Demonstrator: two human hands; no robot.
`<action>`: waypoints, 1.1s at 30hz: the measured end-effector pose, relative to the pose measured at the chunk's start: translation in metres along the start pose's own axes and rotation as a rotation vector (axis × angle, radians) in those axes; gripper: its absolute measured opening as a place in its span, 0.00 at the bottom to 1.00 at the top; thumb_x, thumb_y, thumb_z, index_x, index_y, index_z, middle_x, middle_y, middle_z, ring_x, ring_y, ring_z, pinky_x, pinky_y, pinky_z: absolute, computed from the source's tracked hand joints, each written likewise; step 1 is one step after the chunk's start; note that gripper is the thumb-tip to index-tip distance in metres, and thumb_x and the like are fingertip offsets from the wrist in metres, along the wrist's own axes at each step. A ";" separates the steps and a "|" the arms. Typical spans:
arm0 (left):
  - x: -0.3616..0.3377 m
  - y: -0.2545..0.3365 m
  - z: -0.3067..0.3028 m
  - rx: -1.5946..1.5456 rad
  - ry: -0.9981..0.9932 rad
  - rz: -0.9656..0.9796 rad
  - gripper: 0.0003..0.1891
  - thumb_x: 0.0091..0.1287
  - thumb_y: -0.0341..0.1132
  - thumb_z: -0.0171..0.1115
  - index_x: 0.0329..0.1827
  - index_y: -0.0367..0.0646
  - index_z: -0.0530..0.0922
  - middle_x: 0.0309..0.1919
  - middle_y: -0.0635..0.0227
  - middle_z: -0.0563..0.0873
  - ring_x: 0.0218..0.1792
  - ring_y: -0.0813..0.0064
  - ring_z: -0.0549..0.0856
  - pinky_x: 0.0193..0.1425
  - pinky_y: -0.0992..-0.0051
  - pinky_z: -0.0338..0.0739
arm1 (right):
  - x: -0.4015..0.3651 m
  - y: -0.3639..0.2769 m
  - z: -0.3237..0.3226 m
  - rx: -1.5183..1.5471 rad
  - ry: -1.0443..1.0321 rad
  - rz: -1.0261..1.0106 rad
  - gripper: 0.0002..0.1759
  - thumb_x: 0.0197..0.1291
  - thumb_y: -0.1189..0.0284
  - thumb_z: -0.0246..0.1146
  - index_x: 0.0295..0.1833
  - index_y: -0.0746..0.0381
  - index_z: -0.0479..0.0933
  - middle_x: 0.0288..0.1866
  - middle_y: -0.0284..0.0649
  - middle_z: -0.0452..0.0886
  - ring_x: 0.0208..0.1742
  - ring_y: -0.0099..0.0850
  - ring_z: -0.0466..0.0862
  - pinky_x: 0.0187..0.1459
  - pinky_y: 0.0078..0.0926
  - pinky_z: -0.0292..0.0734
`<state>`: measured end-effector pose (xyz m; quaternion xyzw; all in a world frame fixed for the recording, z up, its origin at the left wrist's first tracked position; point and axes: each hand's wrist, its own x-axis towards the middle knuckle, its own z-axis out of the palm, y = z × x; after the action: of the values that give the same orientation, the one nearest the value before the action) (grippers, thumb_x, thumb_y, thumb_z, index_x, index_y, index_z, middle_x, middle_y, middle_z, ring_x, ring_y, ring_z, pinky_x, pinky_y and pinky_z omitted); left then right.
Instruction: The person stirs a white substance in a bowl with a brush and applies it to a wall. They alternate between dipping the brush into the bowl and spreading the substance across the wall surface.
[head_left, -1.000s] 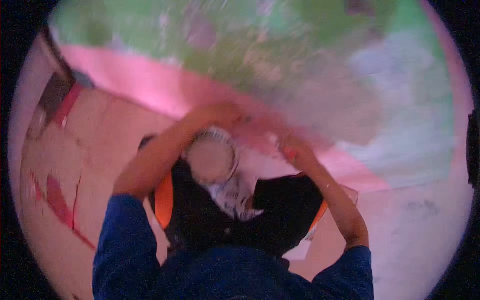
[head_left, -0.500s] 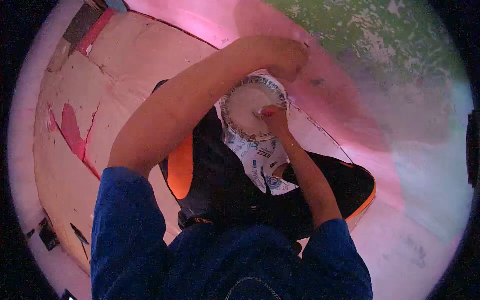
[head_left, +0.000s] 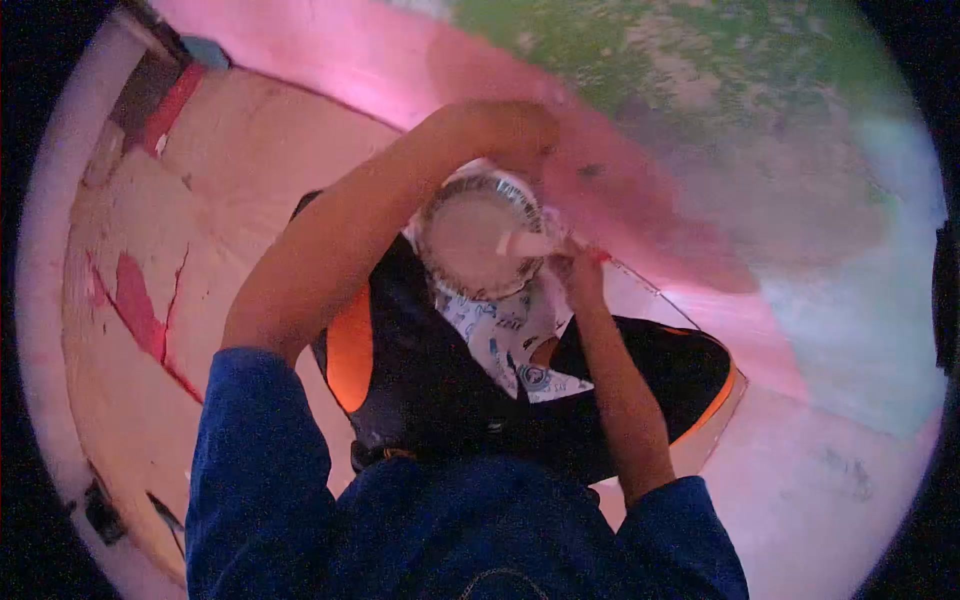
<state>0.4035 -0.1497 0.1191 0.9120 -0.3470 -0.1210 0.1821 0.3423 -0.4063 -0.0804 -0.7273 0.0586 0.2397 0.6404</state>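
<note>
A round bucket (head_left: pixel 440 180) with printed white sides stands between the person's legs. Pale, paint-like liquid (head_left: pixel 470 235) fills much of its opening, and the rim is spotted and dark with residue. My right hand (head_left: pixel 577 268) is closed on a brush-like tool (head_left: pixel 525 245) at the bucket's right rim. The tool's pale, wide end is motion-blurred over the opening, and some red shows at the hand. My left arm curves round the far side, with my left hand (head_left: pixel 530 130) bent down beside the far rim. Its fingers are too dark and blurred to make out.
Black trousers with orange panels (head_left: pixel 350 350) frame the bucket on both sides. A cracked pale floor slab (head_left: pixel 250 150) with red patches lies left. Beyond is a pink and green stained surface (head_left: pixel 680 90). A dark line (head_left: pixel 650 285) crosses the floor at right.
My right hand has drawn the tool up and right, from inside the bucket to its rim, and its pale end now shows. The whole view has shifted slightly.
</note>
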 end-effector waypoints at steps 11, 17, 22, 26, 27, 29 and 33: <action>-0.008 0.014 -0.034 -0.107 0.187 -0.020 0.15 0.51 0.39 0.55 0.39 0.39 0.74 0.41 0.51 0.76 0.41 0.53 0.76 0.47 0.64 0.69 | -0.082 -0.116 -0.025 1.214 0.205 -0.047 0.15 0.57 0.59 0.53 0.41 0.60 0.67 0.39 0.42 0.71 0.40 0.35 0.74 0.40 0.29 0.77; 0.002 0.017 -0.013 -0.079 0.153 0.004 0.13 0.51 0.39 0.55 0.28 0.36 0.75 0.32 0.52 0.78 0.37 0.54 0.77 0.43 0.61 0.70 | -0.140 -0.258 -0.073 0.970 0.254 -0.541 0.07 0.51 0.74 0.59 0.35 0.60 0.69 0.30 0.36 0.74 0.32 0.28 0.77 0.34 0.24 0.77; 0.016 0.018 0.003 0.078 0.063 0.085 0.11 0.54 0.39 0.52 0.27 0.40 0.76 0.29 0.54 0.79 0.33 0.55 0.77 0.39 0.60 0.70 | -0.188 -0.384 -0.084 0.038 0.600 -1.065 0.08 0.45 0.77 0.64 0.31 0.62 0.71 0.31 0.36 0.77 0.33 0.25 0.78 0.36 0.21 0.74; 0.017 0.018 0.008 0.163 0.060 0.101 0.10 0.55 0.38 0.51 0.27 0.41 0.77 0.28 0.55 0.79 0.32 0.56 0.78 0.38 0.61 0.70 | -0.202 -0.456 -0.095 -0.677 0.590 -1.414 0.09 0.40 0.76 0.66 0.31 0.62 0.75 0.33 0.38 0.78 0.35 0.28 0.78 0.37 0.22 0.74; 0.016 0.019 0.008 0.164 0.066 0.102 0.10 0.55 0.38 0.51 0.27 0.41 0.77 0.28 0.55 0.79 0.32 0.56 0.78 0.38 0.61 0.70 | -0.200 -0.468 -0.104 -1.008 0.562 -1.727 0.10 0.39 0.78 0.65 0.31 0.62 0.76 0.33 0.39 0.78 0.35 0.29 0.78 0.37 0.22 0.74; 0.015 0.020 0.006 0.132 0.017 0.010 0.12 0.53 0.41 0.51 0.28 0.40 0.76 0.32 0.53 0.79 0.35 0.53 0.77 0.39 0.61 0.70 | -0.232 -0.496 -0.096 -1.214 0.780 -1.857 0.08 0.38 0.80 0.63 0.29 0.60 0.75 0.34 0.40 0.78 0.38 0.34 0.78 0.39 0.26 0.72; 0.022 0.003 0.019 0.104 0.017 0.077 0.13 0.53 0.42 0.52 0.30 0.40 0.76 0.32 0.54 0.79 0.35 0.54 0.77 0.39 0.61 0.70 | -0.243 -0.514 -0.087 -1.317 0.926 -1.896 0.09 0.40 0.78 0.60 0.31 0.58 0.75 0.32 0.38 0.77 0.35 0.33 0.77 0.39 0.26 0.72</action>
<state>0.4115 -0.1715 0.1005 0.9073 -0.3859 -0.0880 0.1420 0.3547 -0.4546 0.4924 -0.6816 -0.4006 -0.6123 -0.0066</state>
